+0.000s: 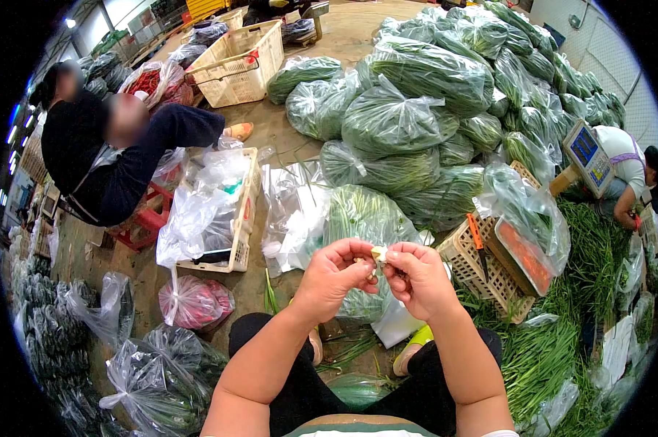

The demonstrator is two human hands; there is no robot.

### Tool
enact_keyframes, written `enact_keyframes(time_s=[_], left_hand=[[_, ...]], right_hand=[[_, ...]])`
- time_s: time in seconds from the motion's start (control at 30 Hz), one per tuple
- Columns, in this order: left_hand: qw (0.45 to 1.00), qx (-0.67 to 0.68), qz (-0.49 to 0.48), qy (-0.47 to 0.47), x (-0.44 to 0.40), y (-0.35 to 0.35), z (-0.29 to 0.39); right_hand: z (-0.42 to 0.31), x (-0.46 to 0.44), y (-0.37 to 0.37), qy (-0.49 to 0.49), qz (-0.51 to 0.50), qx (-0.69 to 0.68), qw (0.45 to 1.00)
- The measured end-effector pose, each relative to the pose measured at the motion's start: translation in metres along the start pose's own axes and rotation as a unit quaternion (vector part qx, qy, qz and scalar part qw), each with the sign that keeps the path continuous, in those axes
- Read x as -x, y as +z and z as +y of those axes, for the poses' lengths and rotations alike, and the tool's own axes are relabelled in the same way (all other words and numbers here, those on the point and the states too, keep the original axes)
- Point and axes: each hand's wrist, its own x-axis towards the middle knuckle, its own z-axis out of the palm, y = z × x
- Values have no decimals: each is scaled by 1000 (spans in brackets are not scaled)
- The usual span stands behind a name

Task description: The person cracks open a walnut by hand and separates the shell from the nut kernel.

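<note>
My left hand (338,278) and my right hand (421,281) meet in front of my body, both with fingers pinched. Between their fingertips is a small whitish-yellow piece (379,253), too small to name. Other small brownish bits show at the left fingertips, partly hidden by the fingers. Just beyond the hands lies a clear bag of long green vegetables (362,213). A white plastic bag (399,323) is below the right hand, near my shoe.
Bagged greens (431,76) are piled high ahead. An orange-handled knife (477,244) rests against a crate (464,255) beside a scale (589,159). Loose greens (540,349) cover the right floor. One person (103,153) sits left; another (627,164) bends at right. A crate (250,218) holds plastic bags.
</note>
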Motion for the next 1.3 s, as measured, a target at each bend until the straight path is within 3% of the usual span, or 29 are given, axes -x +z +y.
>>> enact_keyframes(time_s=[0.1,0.3,0.5,0.57,0.8,1.03,1.1,1.17,1.3], left_hand=[[999,35,15,-19,-1,1,0],[999,33,9,-10,1,5,6],[999,38,35,-13,-1,-1,1],[998,39,41,-12,-1,-1,1],[998,51,35,-7,-1,-1,2],[990,140,-23,10,-2,-2,-4],[991,132,-15,12,-2,1,-5],[992,124,-7,14,-2,5,-4],[1000,1,-4,-12,1,12,6]], right_hand=[[-2,0,-2,33,-20,-62,997],[1,2,3,-6,9,64,998],[-1,3,6,5,39,-10,999],[4,2,5,-35,24,85,995],[6,2,4,-63,15,104,992],[-2,3,1,22,-36,-28,999],[-2,3,0,28,-43,-34,998],[-1,4,2,-16,5,48,999],[2,4,1,-56,15,80,995]])
